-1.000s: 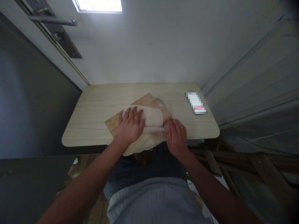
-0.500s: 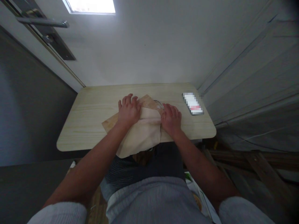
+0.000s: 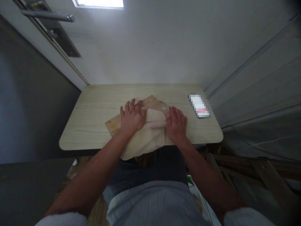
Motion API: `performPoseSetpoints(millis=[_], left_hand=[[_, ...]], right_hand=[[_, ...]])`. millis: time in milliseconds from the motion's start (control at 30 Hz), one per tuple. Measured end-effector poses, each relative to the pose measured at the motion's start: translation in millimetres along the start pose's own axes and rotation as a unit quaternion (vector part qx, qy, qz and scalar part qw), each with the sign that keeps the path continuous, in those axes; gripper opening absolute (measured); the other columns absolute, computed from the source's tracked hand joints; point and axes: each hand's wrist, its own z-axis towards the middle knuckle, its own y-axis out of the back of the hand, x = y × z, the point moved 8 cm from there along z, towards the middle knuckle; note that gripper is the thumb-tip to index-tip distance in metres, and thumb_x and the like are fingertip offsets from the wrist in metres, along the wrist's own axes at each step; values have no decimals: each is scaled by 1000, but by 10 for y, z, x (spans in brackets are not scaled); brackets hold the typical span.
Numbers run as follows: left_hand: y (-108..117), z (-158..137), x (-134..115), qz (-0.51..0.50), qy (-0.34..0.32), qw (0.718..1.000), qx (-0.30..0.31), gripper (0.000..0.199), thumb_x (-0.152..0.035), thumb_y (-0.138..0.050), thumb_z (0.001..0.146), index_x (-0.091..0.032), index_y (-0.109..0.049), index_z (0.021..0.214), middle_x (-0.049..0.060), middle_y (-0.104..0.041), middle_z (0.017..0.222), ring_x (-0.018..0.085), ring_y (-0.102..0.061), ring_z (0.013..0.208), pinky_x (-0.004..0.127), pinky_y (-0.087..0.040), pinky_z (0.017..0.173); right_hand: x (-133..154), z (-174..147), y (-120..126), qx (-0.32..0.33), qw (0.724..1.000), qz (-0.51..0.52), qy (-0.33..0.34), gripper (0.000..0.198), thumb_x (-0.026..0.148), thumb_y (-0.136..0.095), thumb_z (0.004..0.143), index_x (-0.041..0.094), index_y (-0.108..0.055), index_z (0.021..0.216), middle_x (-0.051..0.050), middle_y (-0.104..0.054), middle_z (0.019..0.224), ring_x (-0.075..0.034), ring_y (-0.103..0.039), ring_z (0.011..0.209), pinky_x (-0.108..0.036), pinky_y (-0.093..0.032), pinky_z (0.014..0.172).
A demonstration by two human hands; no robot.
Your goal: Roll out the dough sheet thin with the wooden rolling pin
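Observation:
A cream-coloured cloth point(image 3: 147, 138) lies over a brown, flat, cornered sheet or board point(image 3: 151, 101) on the small table. Its near part hangs over the table's front edge, and a crease runs across it between my hands. My left hand point(image 3: 133, 116) rests on the cloth's left part with its fingers spread towards the far side. At the cloth's right edge my right hand point(image 3: 176, 124) has its fingers bent and close together, with the edge at its thumb. A thin curved loop point(image 3: 165, 103) shows just beyond the right hand; the rest of it is hidden.
The pale wood-grain table point(image 3: 82, 125) has rounded corners and stands against a white door point(image 3: 160, 59) with a metal handle point(image 3: 51, 15). A phone point(image 3: 199, 106) with a blurred screen lies at the table's right end. Wooden beams point(image 3: 261, 168) are at the lower right.
The whole view has shifted slightly, so the table and hands appear a little further right. Both hands keep their places on the cloth, and its crease looks a bit fuller.

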Motion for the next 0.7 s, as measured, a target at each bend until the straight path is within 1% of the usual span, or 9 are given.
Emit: performPoseSetpoints(millis=[100, 200, 233, 300, 433, 500, 567, 600, 700], left_hand=[[-1, 276, 67, -13, 21, 999, -24, 62, -53, -21, 102, -21, -37, 152, 15, -32, 162, 35, -27, 148, 66, -22, 117], [57, 365, 63, -23, 17, 998, -63, 57, -49, -25, 102, -19, -43, 147, 16, -38, 159, 34, -31, 146, 64, -22, 117], [81, 334, 49, -25, 13, 997, -72, 55, -48, -26, 103, -19, -44, 146, 16, -39, 158, 34, -33, 145, 63, -23, 117], [115, 187, 9, -26, 7, 997, -76, 54, -48, -25, 103, -20, -45, 145, 15, -41, 157, 34, -35, 144, 62, -24, 117], [129, -272, -101, -10, -4, 998, -54, 54, -50, -26, 103, -24, -43, 146, 12, -40, 158, 33, -32, 146, 61, -22, 119], [112, -431, -144, -2, -8, 999, -42, 55, -53, -27, 102, -25, -42, 147, 11, -39, 159, 34, -30, 148, 61, -19, 120], [88, -462, -153, 0, -6, 999, -35, 57, -54, -27, 102, -26, -42, 148, 10, -38, 160, 34, -28, 149, 61, -17, 121], [73, -427, -143, -2, -3, 999, -33, 57, -55, -26, 102, -26, -41, 149, 10, -38, 160, 34, -27, 149, 62, -17, 121], [29, -187, -83, -13, 2, 999, -30, 58, -55, -23, 102, -26, -41, 149, 11, -38, 160, 35, -28, 149, 65, -19, 118]], right_hand=[[26, 351, -94, 12, 1000, 14, -16, 47, 30, -35, 102, 26, -48, 147, -11, -50, 152, -34, -40, 139, -64, -28, 110], [49, 501, -130, 16, 999, 36, -18, 47, 29, -36, 101, 25, -49, 146, -13, -51, 150, -36, -40, 137, -68, -28, 108], [51, 487, -124, 14, 999, 39, -14, 47, 29, -36, 102, 25, -50, 146, -13, -51, 150, -37, -41, 137, -68, -28, 107], [42, 358, -90, 10, 999, 40, -4, 46, 32, -34, 103, 24, -51, 145, -13, -52, 149, -36, -42, 136, -66, -29, 108], [-27, -138, 1, 19, 999, 33, 20, 48, 35, -28, 106, 21, -49, 147, -13, -55, 147, -32, -44, 137, -56, -31, 111], [-75, -342, 48, 15, 999, 33, 23, 50, 36, -27, 106, 19, -47, 148, -14, -54, 147, -31, -44, 138, -54, -31, 112], [-99, -407, 65, 8, 999, 35, 23, 51, 36, -27, 106, 18, -45, 150, -15, -53, 148, -31, -44, 139, -53, -32, 112], [-97, -378, 56, 4, 999, 34, 23, 51, 36, -27, 106, 18, -45, 150, -15, -52, 149, -31, -43, 140, -53, -32, 112], [-36, -97, -18, -1, 1000, 18, 18, 48, 37, -29, 106, 19, -50, 146, -14, -50, 152, -32, -41, 140, -56, -32, 111]])
